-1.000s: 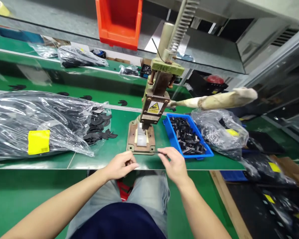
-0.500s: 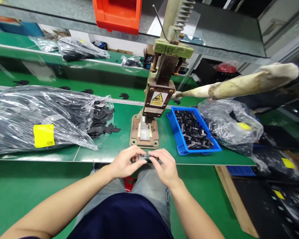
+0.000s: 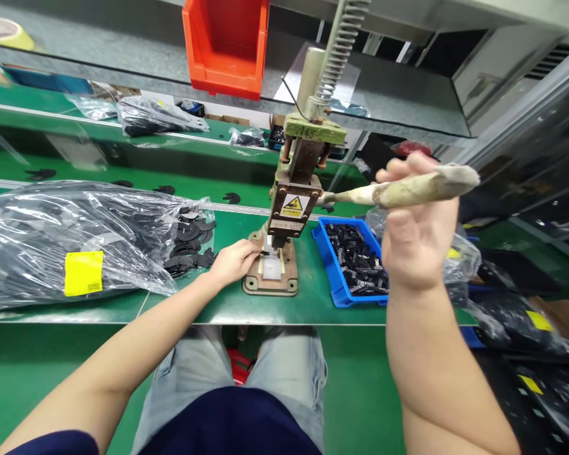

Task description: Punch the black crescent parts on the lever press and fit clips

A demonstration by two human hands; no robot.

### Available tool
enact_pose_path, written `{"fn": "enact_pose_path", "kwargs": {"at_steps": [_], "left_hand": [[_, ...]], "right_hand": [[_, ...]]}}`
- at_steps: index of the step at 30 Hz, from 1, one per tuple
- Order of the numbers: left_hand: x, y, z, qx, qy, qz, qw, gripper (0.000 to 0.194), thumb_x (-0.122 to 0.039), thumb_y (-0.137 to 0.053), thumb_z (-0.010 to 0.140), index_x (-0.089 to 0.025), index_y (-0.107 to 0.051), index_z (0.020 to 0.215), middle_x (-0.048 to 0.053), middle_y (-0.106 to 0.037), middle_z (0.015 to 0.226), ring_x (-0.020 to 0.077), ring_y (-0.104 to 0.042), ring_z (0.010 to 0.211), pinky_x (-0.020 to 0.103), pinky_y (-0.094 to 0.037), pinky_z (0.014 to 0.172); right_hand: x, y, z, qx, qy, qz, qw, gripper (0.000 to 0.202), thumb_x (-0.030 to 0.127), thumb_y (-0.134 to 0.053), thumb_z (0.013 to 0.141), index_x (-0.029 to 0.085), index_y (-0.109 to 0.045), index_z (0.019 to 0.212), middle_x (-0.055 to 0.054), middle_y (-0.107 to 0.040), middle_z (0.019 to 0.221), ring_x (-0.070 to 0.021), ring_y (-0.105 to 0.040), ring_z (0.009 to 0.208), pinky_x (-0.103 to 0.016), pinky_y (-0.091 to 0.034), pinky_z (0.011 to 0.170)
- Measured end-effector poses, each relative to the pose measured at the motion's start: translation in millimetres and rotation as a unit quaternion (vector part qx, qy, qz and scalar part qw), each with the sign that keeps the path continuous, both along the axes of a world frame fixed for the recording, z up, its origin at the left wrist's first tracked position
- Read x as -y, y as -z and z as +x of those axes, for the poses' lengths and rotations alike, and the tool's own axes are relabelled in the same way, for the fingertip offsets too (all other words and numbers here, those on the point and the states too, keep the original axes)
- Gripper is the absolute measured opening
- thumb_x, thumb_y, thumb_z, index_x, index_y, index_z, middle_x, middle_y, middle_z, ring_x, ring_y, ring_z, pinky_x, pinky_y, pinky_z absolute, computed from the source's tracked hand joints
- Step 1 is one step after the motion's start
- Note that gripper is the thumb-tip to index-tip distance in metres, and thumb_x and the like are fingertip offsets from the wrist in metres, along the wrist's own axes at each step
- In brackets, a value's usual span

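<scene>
My left hand (image 3: 238, 260) reaches to the base of a hand press (image 3: 291, 205), its fingertips pinched on a small dark part (image 3: 269, 253). That part lies over the pale plate (image 3: 272, 268) on the press base, below the ram; its details are too small to make out. My right hand (image 3: 415, 234) is raised at the wrapped press lever (image 3: 408, 191), palm toward me, with the fingers behind and over it. The lever hides part of these fingers. Beside the press stands a blue bin (image 3: 336, 284) holding many small black parts (image 3: 355, 256).
On the left lies a big clear bag (image 3: 133, 253) with flat black curved pieces (image 3: 192, 237) at its mouth. An orange bin (image 3: 225, 85) sits on the shelf above. More bagged parts (image 3: 459, 262) lie behind my right hand. The green bench's front edge (image 3: 180, 322) runs before my legs.
My hands have parted from around a small part near the bench edge. The left moved forward to the press base, the right up to the lever. The lever has swung toward me.
</scene>
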State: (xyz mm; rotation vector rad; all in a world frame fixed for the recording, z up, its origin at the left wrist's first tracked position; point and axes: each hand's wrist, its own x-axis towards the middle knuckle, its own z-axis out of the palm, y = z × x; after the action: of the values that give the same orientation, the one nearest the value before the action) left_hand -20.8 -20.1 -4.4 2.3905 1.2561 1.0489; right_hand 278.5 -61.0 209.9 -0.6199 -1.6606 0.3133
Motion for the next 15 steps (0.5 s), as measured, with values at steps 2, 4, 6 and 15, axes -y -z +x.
{"fn": "enact_pose_path", "kwargs": {"at_steps": [2,4,6,15], "left_hand": [[-8.7,-0.6,6.1,-0.058,0.005,0.011,0.998,0.026,-0.024,-0.051,0.105,-0.022,-0.074,0.117,0.008,-0.073,0.115,0.0207,-0.069,0.11,0.033,-0.056,0.095],[-11.4,-4.5,12.5,-0.118,0.019,0.024,0.993,0.027,-0.021,-0.051,0.103,-0.022,-0.074,0.119,0.009,-0.072,0.117,0.0225,-0.069,0.109,0.033,-0.056,0.091],[-11.6,-9.3,16.7,-0.16,0.034,0.027,0.986,0.028,-0.02,-0.053,0.101,-0.024,-0.074,0.12,0.008,-0.072,0.119,0.0235,-0.069,0.109,0.034,-0.057,0.089],[-7.5,-14.6,18.9,-0.135,0.047,-0.008,0.99,0.031,-0.022,-0.047,0.104,-0.024,-0.075,0.119,0.007,-0.072,0.118,0.0202,-0.069,0.11,0.031,-0.057,0.093]], "right_hand": [[-8.4,-25.9,-9.8,0.01,-0.047,0.005,0.999,0.046,0.053,-0.071,0.091,0.024,-0.061,0.124,-0.007,-0.066,0.122,-0.0209,-0.067,0.117,-0.047,-0.054,0.106],[-9.7,-32.6,-22.2,-0.003,-0.054,-0.001,0.999,0.021,0.041,-0.071,0.093,0.023,-0.063,0.102,0.0,-0.065,0.094,-0.0145,-0.069,0.094,-0.043,-0.058,0.094],[-5.2,-22.3,-32.3,-0.044,-0.045,0.019,0.998,0.019,0.032,-0.071,0.092,0.022,-0.058,0.083,0.004,-0.058,0.077,-0.0114,-0.064,0.076,-0.039,-0.058,0.085],[40.5,97.7,-30.1,-0.006,0.05,0.087,0.995,0.02,0.018,-0.072,0.079,0.024,-0.057,0.066,0.004,-0.06,0.066,-0.0206,-0.065,0.082,-0.064,-0.05,0.107]]}}
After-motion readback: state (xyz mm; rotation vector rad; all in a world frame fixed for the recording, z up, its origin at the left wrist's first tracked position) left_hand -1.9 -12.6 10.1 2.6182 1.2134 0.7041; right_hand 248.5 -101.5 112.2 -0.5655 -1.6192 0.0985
